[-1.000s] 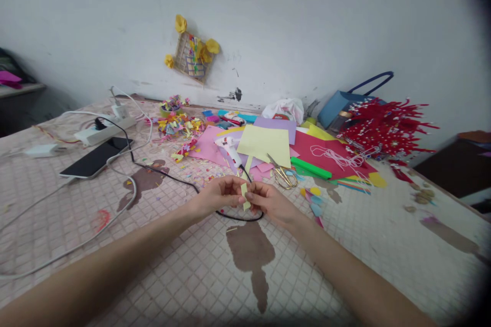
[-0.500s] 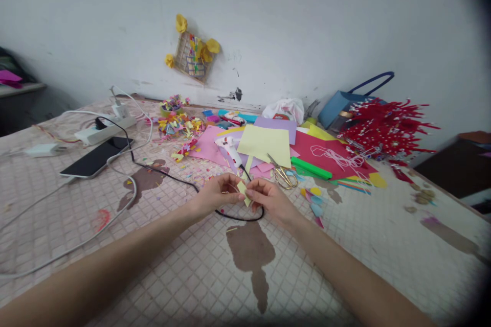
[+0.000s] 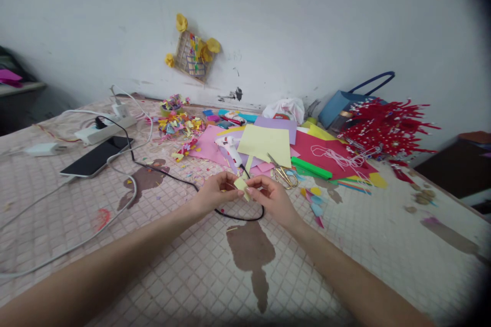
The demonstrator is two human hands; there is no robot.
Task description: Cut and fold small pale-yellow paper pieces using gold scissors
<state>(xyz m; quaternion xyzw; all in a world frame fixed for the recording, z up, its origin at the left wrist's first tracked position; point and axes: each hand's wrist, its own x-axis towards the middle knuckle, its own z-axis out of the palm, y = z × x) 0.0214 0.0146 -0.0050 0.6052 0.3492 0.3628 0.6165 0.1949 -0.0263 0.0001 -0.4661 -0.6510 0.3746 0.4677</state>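
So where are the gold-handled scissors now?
In the head view, the scissors lie right of centre, tips on the pale yellow paper sheet, beside the long green strip.

- Small pale yellow paper piece [image 3: 242, 187]: narrow, matte, slightly bent, tilted with its upper end toward the left hand [image 3: 219, 193].
- Its pose: raised above the patterned tabletop [image 3: 184, 271], between the fingertips of both hands; the left hand pinches one side and the right hand [image 3: 274, 199] the other, their fingers hiding parts of its edges.
- Its surroundings: the black cord [image 3: 245, 219] curves around below it in view, while the white glue gun [image 3: 230, 152] and gold-handled scissors [image 3: 284, 174] lie beyond the hands.
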